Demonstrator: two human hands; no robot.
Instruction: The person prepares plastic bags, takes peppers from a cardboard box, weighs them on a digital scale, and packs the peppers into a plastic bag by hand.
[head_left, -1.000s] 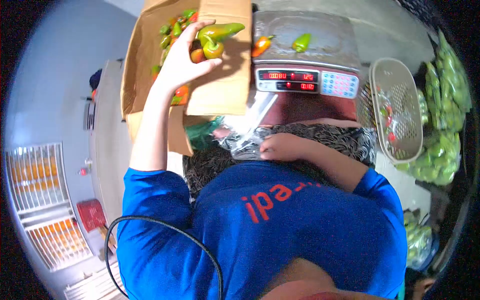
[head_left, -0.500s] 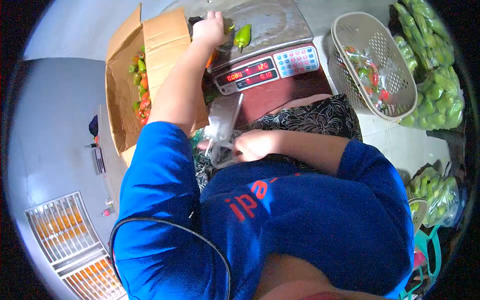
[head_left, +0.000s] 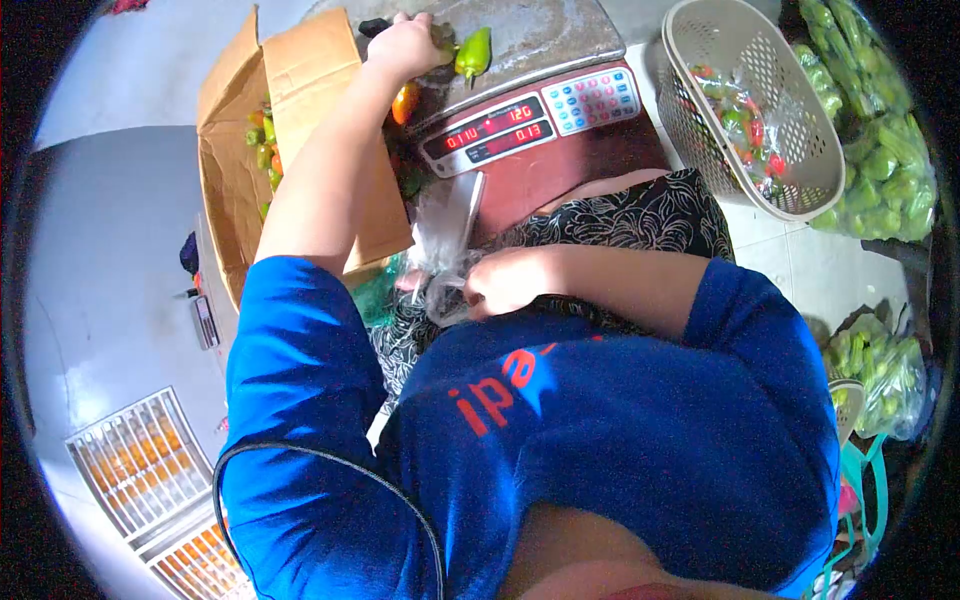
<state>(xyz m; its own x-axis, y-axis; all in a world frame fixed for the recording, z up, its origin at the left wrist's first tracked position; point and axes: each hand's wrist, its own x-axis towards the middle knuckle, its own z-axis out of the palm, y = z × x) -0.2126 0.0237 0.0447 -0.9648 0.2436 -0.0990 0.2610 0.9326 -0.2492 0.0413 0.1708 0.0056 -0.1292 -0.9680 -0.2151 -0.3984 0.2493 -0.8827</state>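
Observation:
My left hand (head_left: 405, 47) is over the left part of the metal scale platform (head_left: 545, 40), its fingers curled on a yellow-green pepper (head_left: 441, 38) that it mostly hides. Just right of it lies a bright green pepper (head_left: 474, 54); an orange pepper (head_left: 405, 103) sits below, near the platform's edge. Red digits glow on the scale display (head_left: 492, 128). Over my lap, my right hand (head_left: 505, 281) pinches a clear plastic bag (head_left: 446, 300). The cardboard box (head_left: 325, 130) stands at the left, with green peppers (head_left: 264, 158) inside, partly covered by my forearm.
To the right stands a beige perforated basket (head_left: 690, 120) with bagged red and green peppers. Bags of green vegetables (head_left: 890, 180) lie beyond it, and another bag (head_left: 878, 375) is lower right. A green plastic bag (head_left: 375, 300) is beside the box. A dark cable crosses my left sleeve.
My left hand, with peppers in it, has gone from over the box to the scale. The displayed numbers have risen. My right hand stays at the plastic bag, and the view has turned.

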